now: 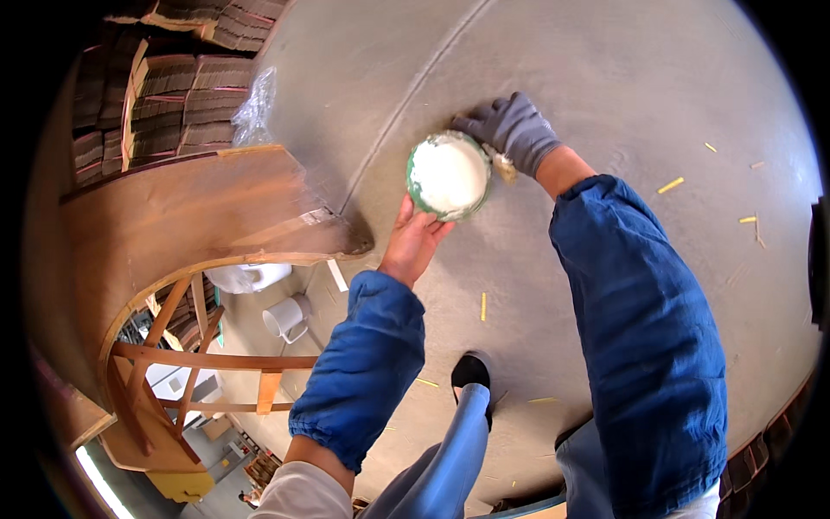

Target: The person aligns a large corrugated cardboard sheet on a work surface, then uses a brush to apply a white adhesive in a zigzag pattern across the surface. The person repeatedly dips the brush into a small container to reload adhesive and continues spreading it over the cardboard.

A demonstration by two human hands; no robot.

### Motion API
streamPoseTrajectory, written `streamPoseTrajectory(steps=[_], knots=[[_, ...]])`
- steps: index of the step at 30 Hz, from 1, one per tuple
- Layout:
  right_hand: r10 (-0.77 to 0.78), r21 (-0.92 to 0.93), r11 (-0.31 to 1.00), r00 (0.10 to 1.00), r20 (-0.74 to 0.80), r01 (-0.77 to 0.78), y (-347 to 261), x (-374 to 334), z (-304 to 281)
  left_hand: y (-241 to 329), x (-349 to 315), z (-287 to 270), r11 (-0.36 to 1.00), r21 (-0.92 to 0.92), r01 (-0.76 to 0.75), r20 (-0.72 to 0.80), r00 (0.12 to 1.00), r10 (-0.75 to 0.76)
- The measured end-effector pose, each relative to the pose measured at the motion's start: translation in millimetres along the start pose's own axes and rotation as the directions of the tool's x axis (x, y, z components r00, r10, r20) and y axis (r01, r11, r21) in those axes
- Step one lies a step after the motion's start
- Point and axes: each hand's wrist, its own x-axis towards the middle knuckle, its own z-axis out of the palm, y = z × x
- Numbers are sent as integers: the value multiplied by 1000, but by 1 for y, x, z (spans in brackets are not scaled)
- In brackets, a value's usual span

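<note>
A round green tub of thick white paste hangs over the grey floor, its rim smeared white. Bare, my left hand grips the tub's near side, thumb up along the wall and fingers beneath. My right hand, in a grey glove, is at the tub's far right rim with its fingers curled. Beside the tub, below that glove, shows a tan, soiled piece; a brownish bit also sticks out by the fingertips. Whether these belong to one held thing is hidden by the glove.
A curved wooden table with slatted legs stands on the left. Near it are a white jug and clear plastic film. Brown stacks rise at the upper left. Yellow strips lie scattered on the floor.
</note>
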Motion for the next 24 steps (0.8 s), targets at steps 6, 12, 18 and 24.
streamPoseTrajectory(steps=[6,12,18,24], knots=[[-77,196,978,997,-9,77,2,-95,-63,-11,-57,23,994,78,75,113,990,-84],[387,532,775,922,28,-342,-65,-272,-147,-4,-169,63,991,49,123,152,980,-129],[817,377,-29,196,543,-926,-201,-554,-331,23,-333,145,924,119,362,134,917,-377],[802,1,-354,-303,514,-935,-281,-680,-622,123,-483,271,888,106,448,366,812,-454]])
